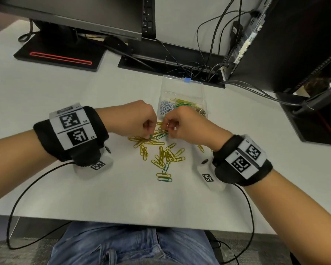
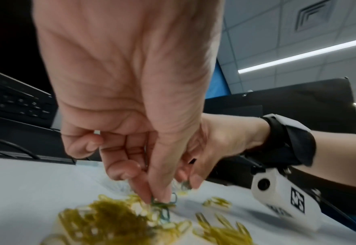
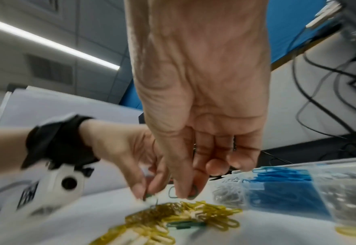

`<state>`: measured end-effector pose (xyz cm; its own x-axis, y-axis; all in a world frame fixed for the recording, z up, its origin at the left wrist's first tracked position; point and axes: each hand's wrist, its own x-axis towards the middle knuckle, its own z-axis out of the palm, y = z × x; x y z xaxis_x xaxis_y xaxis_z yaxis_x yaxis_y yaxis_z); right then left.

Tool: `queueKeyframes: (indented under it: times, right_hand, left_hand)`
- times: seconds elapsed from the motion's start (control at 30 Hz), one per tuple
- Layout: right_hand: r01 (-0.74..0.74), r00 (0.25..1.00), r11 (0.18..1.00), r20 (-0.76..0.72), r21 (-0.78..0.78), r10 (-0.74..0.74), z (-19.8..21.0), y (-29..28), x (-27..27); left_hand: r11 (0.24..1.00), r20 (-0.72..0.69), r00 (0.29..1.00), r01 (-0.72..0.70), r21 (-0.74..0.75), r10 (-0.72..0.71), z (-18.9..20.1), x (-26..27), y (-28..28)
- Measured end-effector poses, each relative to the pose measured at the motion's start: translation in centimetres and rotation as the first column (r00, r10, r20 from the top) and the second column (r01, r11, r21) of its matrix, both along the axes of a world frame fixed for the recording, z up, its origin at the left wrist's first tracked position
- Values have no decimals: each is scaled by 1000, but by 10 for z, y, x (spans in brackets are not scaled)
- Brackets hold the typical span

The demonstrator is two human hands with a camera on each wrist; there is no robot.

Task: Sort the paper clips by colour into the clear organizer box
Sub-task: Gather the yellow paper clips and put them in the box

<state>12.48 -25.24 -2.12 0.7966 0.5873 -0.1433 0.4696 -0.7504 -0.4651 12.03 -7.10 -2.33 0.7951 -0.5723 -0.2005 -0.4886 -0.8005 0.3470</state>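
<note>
A loose heap of yellow paper clips (image 1: 161,153) with a few green ones lies on the white table. My left hand (image 1: 149,135) reaches into the far end of the heap, thumb and forefinger pinching a green clip (image 2: 159,203). Close beside it, my right hand (image 1: 167,131) pinches another green clip (image 3: 194,193) between thumb and fingers. The clear organizer box (image 1: 182,85) stands open just beyond both hands. Its compartments hold white, blue, green with yellow, and silver clips. One more green clip (image 3: 185,225) lies on the yellow heap.
Monitor stands (image 1: 57,56), a tangle of black cables (image 1: 199,69) and a computer case (image 1: 256,35) line the far side of the table. A wrist-camera cable (image 1: 27,188) trails off the near edge (image 1: 122,220).
</note>
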Motion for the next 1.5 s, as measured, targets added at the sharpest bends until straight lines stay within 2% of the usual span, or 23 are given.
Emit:
queueKeyframes:
  times: [0.13,0.33,0.5,0.6,0.73,0.9,1.03,1.13,1.27,1.37,1.43,1.5]
  right_hand:
    - [-70,997,990,15,-124,72,-10,14,7]
    - [-24,997,975,60,-222,39,-15,18,8]
    - [-37,999,941,9,-336,42,-15,11,1]
    - [-10,1000,955,20,-295,17,-7,-2,-3]
    - [170,982,978,100,-124,-158,12,-29,5]
    - [322,928,947,204,-24,-310,24,-46,32]
    - [338,920,941,213,-14,-328,19,-39,54]
    - [313,933,949,203,-44,-298,12,-33,65]
    - [293,944,954,173,-57,-280,12,-33,58]
    - [187,976,976,133,-107,-173,16,-33,32]
    - [147,986,982,97,-121,-136,16,-35,14]
    - [142,989,984,65,-107,-136,15,-38,1]
  left_hand:
    - [998,56,997,-61,-31,62,9,9,9]
    - [994,46,995,-87,-64,90,12,15,11]
    - [986,98,991,-74,-148,89,12,27,-2]
    - [960,102,988,-84,-268,115,13,43,-19]
    - [930,69,987,-114,-350,147,11,70,-44]
    - [936,54,985,-138,-324,164,2,88,-60]
    - [940,80,976,-172,-294,204,-2,89,-53]
    - [949,172,959,-175,-261,225,2,82,-43]
    - [985,199,972,-100,-142,128,12,53,-32]
    - [997,50,998,47,-56,-44,13,20,-32]
    - [985,-62,983,169,-24,-170,8,-4,-36]
    - [966,-116,962,253,48,-246,0,-23,-41]
